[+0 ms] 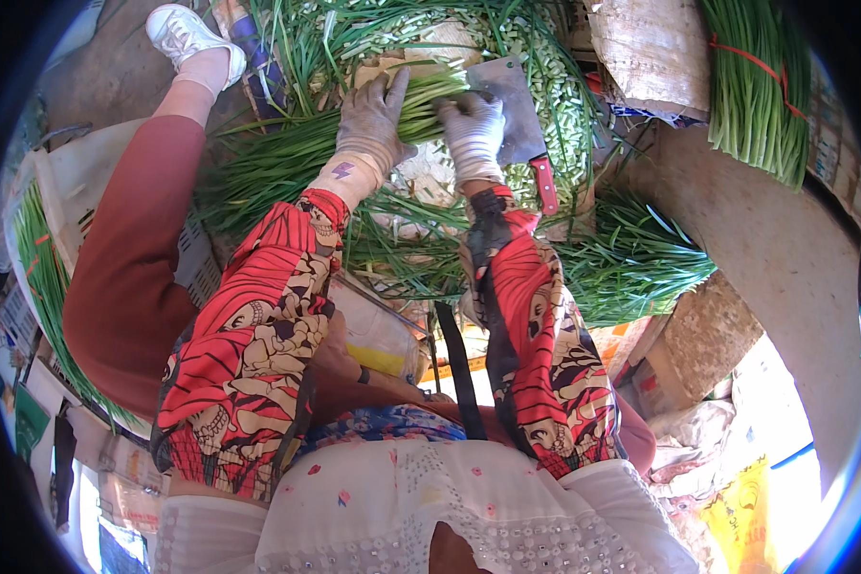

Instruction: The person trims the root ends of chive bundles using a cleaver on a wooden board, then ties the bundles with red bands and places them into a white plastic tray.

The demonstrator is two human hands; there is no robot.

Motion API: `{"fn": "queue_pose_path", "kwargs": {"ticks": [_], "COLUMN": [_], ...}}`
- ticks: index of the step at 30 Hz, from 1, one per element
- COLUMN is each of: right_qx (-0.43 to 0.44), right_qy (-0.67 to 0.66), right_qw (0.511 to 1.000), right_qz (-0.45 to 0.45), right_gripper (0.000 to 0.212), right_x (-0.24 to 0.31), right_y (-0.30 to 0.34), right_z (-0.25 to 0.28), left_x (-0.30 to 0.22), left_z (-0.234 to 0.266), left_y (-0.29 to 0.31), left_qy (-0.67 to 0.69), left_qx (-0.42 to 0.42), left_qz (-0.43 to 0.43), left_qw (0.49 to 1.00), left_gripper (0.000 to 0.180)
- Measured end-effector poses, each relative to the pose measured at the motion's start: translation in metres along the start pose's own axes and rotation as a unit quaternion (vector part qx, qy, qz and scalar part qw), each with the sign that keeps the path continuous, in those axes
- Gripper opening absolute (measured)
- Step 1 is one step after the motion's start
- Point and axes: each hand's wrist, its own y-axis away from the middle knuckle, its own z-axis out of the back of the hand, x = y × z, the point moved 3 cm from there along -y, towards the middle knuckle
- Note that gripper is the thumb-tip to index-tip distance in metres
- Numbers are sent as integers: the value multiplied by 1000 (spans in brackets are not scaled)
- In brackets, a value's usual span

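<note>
Across a pale board lies a long bunch of green chives (pixel 287 165), its pale stem ends pointing right. My left hand (pixel 371 115), in a grey work glove, wraps over the bunch from above. My right hand (pixel 473 124), also gloved, curls its fingers at the stem ends; its palm side is hidden. Just right of that hand, a cleaver (pixel 515 110) with a broad grey blade and red handle (pixel 544 184) lies flat, not held. Short cut pieces of stem (pixel 560 105) are strewn around and beyond the board (pixel 450 40).
A tied chive bunch (pixel 758 91) rests at the upper right beside a cardboard piece (pixel 649 48). More loose chives (pixel 631 263) lie right of my right forearm. A white crate (pixel 77 182) with chives stands left. A person's leg (pixel 139 239) in reddish trousers extends along the left.
</note>
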Motion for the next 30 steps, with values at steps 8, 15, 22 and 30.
{"fn": "queue_pose_path", "kwargs": {"ticks": [8, 15, 22, 30], "right_qx": [12, 121, -16, 53], "right_qy": [-279, 233, -380, 447], "right_qw": [953, 962, 889, 893], "right_qz": [-120, 79, -256, -8], "right_gripper": [23, 46, 15, 60], "right_x": [-18, -8, -42, -77], "right_y": [-18, -44, -33, 22], "right_z": [3, 10, 61, 117], "left_x": [0, -38, -48, -54], "left_z": [4, 6, -4, -5], "left_y": [6, -17, -41, -54], "left_qy": [-66, -100, -141, -158], "left_qx": [26, 33, 51, 103], "left_qz": [-1, -10, 44, 63], "left_qw": [997, 994, 988, 980], "left_gripper": [117, 118, 92, 73]}}
